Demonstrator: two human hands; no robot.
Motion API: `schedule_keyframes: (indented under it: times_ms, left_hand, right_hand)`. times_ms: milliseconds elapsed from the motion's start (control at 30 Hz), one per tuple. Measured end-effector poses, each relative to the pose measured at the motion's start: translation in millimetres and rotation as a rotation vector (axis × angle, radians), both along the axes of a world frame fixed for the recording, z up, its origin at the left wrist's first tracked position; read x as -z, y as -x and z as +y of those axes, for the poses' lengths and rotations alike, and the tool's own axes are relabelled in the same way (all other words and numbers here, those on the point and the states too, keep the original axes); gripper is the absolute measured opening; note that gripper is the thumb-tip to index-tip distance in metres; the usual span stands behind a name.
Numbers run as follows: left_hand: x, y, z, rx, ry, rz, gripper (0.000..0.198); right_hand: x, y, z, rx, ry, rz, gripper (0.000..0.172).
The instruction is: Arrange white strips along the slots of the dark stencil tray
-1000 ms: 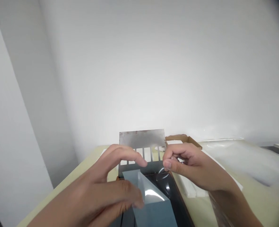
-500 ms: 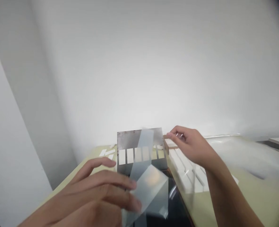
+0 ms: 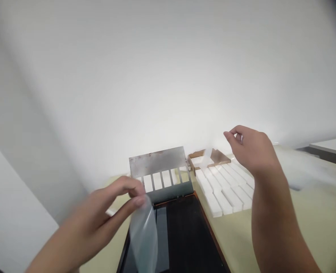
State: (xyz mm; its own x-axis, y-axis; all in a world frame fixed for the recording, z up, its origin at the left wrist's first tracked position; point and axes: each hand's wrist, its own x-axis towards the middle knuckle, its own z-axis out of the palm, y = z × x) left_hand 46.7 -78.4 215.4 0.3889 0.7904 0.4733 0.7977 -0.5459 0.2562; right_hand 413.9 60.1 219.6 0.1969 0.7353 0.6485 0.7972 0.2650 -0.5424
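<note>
My left hand (image 3: 108,204) pinches a sheet of clear plastic film (image 3: 143,235) by its top edge, and the film hangs down over the left side of a black glossy panel (image 3: 190,235) with a brown edge. Beyond the panel stands a scuffed metal plate (image 3: 156,161) with a row of rectangular slots. My right hand (image 3: 250,149) is raised well to the right, above white foam blocks (image 3: 225,189), its fingers curled together. A small glint shows at its fingertips, too small to identify.
The panel rests on a pale yellow table (image 3: 304,204). Behind the blocks sits a cardboard tray (image 3: 217,156) with a clear strip in it. A crumpled plastic sheet (image 3: 307,170) lies at the right, and a separate white tabletop (image 3: 333,146) stands beyond.
The film has moved from over the panel to my left hand's side, hanging lower. My right hand has risen and moved right. The view has tilted down, showing more blocks and panel.
</note>
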Motion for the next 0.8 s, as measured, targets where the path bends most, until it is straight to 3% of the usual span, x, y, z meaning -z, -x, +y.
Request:
schedule_keyframes:
  times_ms: [167, 300, 400, 533, 667, 733, 800]
  left_hand:
    - [18.5, -18.1, 67.0, -0.09, 0.136, 0.027, 0.029]
    - [33.7, -23.1, 86.3, -0.068, 0.107, 0.04, 0.031]
    - [48.8, -28.6, 74.8, 0.004, 0.08, 0.093, 0.027]
    - [79.8, -41.1, 31.9, 0.128, 0.062, 0.202, 0.033]
    - [104.2, -44.2, -5.7, 0.166, 0.109, 0.262, 0.041]
    - [108.2, -36.7, -6.8, 0.109, 0.129, 0.245, 0.037]
    - [106.7, -24.6, 6.0, 0.038, 0.154, 0.216, 0.03]
  right_hand:
    - [-2.5, 7.6, -12.3, -0.178, -0.001, 0.04, 0.032]
    - [-1.7, 10.5, -19.7, -0.301, -0.008, 0.068, 0.034]
    - [-1.3, 9.9, -22.0, -0.338, -0.02, 0.091, 0.033]
    - [-2.0, 8.6, -23.6, -0.337, -0.057, 0.106, 0.031]
    - [-3.5, 9.0, -23.4, -0.326, -0.084, 0.09, 0.031]
    - [-3.6, 10.1, -22.3, -0.31, -0.101, 0.077, 0.029]
    - [-2.9, 11.5, -21.1, -0.291, -0.106, 0.068, 0.027]
